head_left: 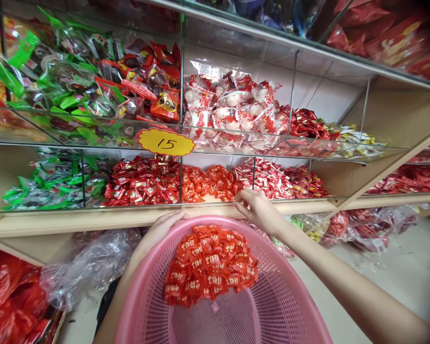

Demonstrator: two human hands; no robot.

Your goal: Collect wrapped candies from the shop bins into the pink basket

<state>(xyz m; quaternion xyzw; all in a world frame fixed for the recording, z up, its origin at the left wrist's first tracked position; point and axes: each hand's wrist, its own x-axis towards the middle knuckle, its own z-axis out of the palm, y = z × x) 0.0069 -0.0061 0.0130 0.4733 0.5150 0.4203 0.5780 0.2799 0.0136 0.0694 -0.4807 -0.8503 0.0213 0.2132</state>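
Observation:
A pink plastic basket (279, 306) sits low in the middle, with a heap of small orange-red wrapped sweets (209, 267) inside. My left hand (163, 227) grips the basket's far rim, fingers curled over it. My right hand (256, 208) reaches over the rim to the front edge of the lower shelf, fingers pinched together beside the bin of matching orange-red sweets (209, 184). What the fingers hold is too small to make out.
Glass-fronted shelf bins hold green-wrapped sweets (53, 184), dark red sweets (143, 181), red-and-white sweets (272, 177) and white-wrapped ones (229, 110). A yellow price tag reading 15 (166, 142) hangs on the upper shelf. Plastic bags (89, 265) of stock lie beneath.

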